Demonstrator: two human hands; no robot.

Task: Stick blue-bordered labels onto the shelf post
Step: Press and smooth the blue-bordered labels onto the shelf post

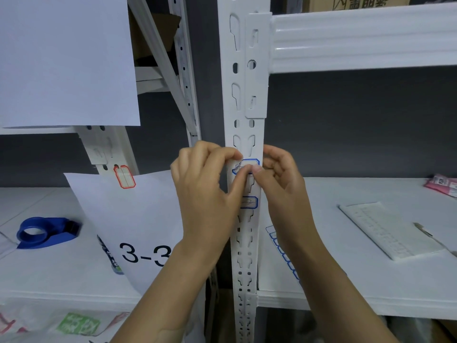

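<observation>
1. Pressing the upper label (248,163) onto the shelf post (243,70), just above a lower label (248,202) already stuck;
2. Pinching its left edge with the left hand's (205,189) fingers (222,152); pinning its right end under the right hand's (284,179) thumb, other fingers curled round the post's edge;
3. Next, probably: smoothing flat, then peeling another off the label sheet (280,246) on the shelf (346,280).

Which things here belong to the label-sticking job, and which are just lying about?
In use: left hand, right hand, upper blue-bordered label, lower blue-bordered label, shelf post, sheet of blue-bordered labels.
Lying about: blue tape dispenser, "3-3" paper, red-bordered label, white keyboard-like slab, pink packet.
</observation>
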